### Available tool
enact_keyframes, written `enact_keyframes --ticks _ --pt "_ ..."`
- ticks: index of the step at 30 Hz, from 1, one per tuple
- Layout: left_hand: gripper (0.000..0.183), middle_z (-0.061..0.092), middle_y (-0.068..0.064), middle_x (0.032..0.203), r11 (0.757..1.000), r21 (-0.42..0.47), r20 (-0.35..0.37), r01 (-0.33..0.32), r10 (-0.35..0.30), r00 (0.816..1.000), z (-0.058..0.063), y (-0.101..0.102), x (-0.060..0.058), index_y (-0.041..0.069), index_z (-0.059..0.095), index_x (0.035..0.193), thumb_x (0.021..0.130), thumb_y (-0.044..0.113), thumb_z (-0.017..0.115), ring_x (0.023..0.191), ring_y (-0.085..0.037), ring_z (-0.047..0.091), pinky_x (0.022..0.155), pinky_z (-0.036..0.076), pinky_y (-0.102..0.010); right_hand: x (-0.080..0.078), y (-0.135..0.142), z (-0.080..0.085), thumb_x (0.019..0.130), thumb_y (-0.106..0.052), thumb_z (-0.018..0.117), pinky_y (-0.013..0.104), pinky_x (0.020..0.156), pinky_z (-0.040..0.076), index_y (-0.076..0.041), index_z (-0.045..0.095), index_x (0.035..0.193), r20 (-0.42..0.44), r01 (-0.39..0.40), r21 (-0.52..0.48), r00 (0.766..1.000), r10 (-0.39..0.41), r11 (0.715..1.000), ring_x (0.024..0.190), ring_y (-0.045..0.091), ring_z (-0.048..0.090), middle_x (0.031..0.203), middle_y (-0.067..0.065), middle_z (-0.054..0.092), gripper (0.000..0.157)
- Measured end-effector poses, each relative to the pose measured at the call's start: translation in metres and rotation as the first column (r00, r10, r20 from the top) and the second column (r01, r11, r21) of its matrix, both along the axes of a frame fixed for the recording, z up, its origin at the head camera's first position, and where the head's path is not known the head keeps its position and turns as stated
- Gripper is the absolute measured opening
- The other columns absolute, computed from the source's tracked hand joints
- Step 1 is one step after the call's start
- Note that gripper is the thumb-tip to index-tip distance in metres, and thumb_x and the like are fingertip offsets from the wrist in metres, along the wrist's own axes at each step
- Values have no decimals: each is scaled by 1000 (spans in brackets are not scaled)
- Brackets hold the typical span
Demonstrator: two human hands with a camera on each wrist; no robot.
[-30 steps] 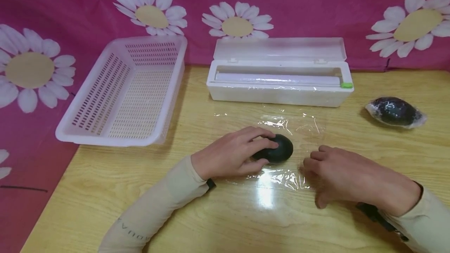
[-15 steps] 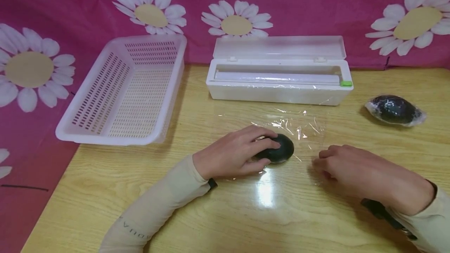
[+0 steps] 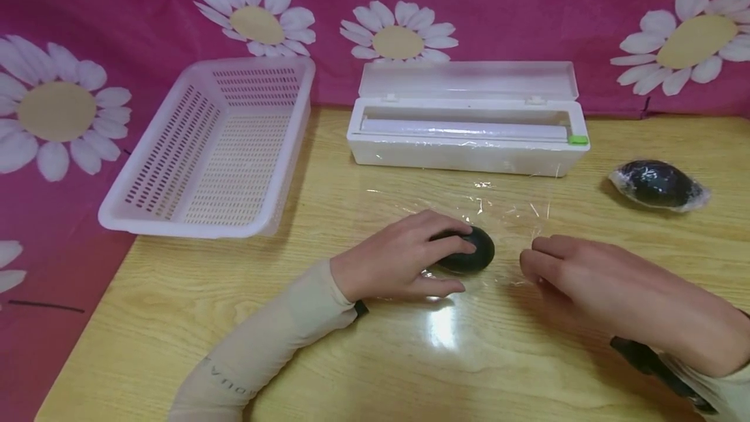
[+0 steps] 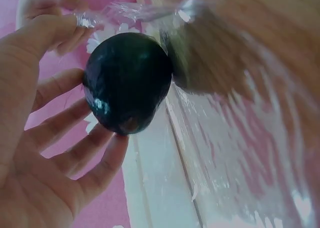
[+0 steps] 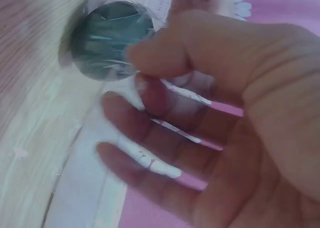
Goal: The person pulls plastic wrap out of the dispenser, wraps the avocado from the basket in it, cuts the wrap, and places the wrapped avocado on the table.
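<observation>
Hand (image 3: 404, 256) (left, palm down) touches dark ovoid (image 3: 483, 250).

A magenta daisy-print cloth (image 3: 527, 5) hangs behind a glossy wood-grain table (image 3: 363, 370).

Room in Front, Barriers Behind

The near side of the worktop (image 3: 351, 376) gives passage between the sleeves (image 3: 266, 344). Behind, the white box (image 3: 463, 156) and the basket (image 3: 269, 204) block the way. Transparent film (image 3: 498, 210) spreads before the box, and the dark oval object (image 3: 483, 251) narrows the gap between left hand (image 3: 407, 256) and right hand (image 3: 577, 275).
</observation>
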State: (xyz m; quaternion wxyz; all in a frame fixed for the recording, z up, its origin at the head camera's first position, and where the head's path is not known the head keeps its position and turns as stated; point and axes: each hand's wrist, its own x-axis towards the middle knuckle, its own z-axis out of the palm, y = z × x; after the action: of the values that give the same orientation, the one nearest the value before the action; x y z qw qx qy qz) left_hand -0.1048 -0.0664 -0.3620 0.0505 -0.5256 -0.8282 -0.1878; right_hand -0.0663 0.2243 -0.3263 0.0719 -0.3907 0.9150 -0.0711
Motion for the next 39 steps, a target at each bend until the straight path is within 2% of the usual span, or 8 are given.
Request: enact_keyframes --ticks 3,6,10,15,21,26,36,39 --pt "47 62 -4 142 1000 -9 -19 -7 7 1000 0 3 2 16 68 128 94 48 73 133 -19 59 119 43 -29 0 0 3 81 0 81 22 60 46 -26 63 91 -120 -57 -86 992 46 995 75 -1 46 86 -16 48 33" --pt "47 63 -4 142 1000 -14 -47 -23 23 999 -1 5 3 17 68 127 94 50 72 132 -19 60 117 45 -30 -2 -2 4 105 -18 61 27 66 56 -21 69 96 -256 -119 -161 964 75 980 82 4 56 95 -10 58 12" --pt "47 65 -3 140 999 1 -74 -40 40 996 -2 7 4 17 69 124 93 53 72 130 -18 61 116 45 -30 -6 -8 6 111 -39 14 36 75 62 -16 73 101 -365 -186 -226 926 94 956 90 11 64 104 -4 65 64" --pt "44 66 -3 137 999 2 -109 -44 44 993 -3 12 4 18 69 120 95 53 70 126 -18 62 113 48 -31 -14 -17 9 113 -34 15 35 76 60 -15 75 102 -392 -232 -263 913 116 937 92 10 63 102 -4 67 63" --pt "40 67 0 135 997 19 -85 -77 79 993 -3 18 5 20 69 115 94 54 70 123 -16 64 106 52 -32 -23 -29 11 97 -8 64 33 75 60 -14 74 102 -373 -263 -274 916 150 925 93 9 60 101 -4 67 12" --pt "40 69 3 129 994 26 -75 -107 109 991 -5 19 7 20 68 115 95 55 69 124 -13 64 106 52 -31 -30 -38 11 75 5 83 34 75 60 -15 75 100 -349 -251 -282 926 145 926 90 9 62 96 -5 67 34" --pt "18 74 2 112 990 110 -154 -86 102 983 -9 18 2 16 75 103 103 30 62 106 -10 70 101 54 -24 -33 -47 10 70 -7 92 34 68 60 -12 76 100 -361 -190 -334 930 61 923 85 12 66 96 1 68 34" --pt "15 75 1 115 987 121 -117 -103 117 986 -8 16 1 17 75 102 102 28 64 108 -12 71 101 55 -24 -31 -46 13 92 -35 79 33 66 59 -12 75 98 -379 -182 -346 925 40 920 82 11 64 94 0 68 24"
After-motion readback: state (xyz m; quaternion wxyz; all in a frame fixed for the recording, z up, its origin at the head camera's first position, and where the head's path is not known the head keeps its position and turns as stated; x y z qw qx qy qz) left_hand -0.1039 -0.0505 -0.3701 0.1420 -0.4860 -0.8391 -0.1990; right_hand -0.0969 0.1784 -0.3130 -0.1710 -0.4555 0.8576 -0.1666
